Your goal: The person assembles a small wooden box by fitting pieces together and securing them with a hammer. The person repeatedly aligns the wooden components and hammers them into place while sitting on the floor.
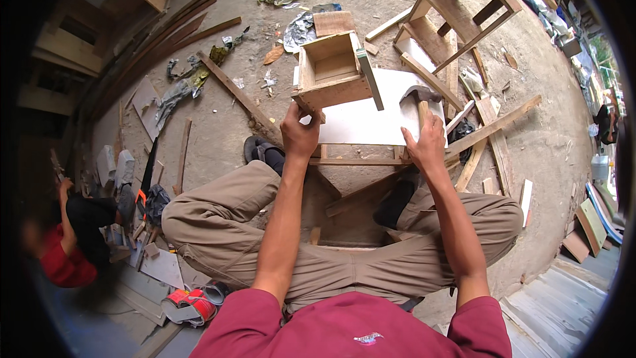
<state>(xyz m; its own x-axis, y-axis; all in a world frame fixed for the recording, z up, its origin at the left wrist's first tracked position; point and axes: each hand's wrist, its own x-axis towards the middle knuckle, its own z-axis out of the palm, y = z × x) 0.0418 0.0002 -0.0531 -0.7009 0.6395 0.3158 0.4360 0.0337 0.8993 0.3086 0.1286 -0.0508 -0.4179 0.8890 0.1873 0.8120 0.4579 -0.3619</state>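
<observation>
In front of me a small open wooden box (338, 93), shaped like a drawer, is tilted so that its inside shows. My left hand (299, 134) is closed on its near left corner, at a thin wooden strip. A hammer (423, 96) with a dark metal head and a wooden handle is gripped in my right hand (428, 140), just right of the box. Under both hands lies a white board (361, 129), resting on a low wooden frame (358, 162) between my legs. The box hides part of the board.
A wooden frame with slats (457, 10) stands at the far right. Loose planks (497, 129) and crumpled plastic (299, 32) litter the dirt floor. At the left, a person in red (66, 255) sits beside wood scraps. A red can (189, 306) stands near my left side.
</observation>
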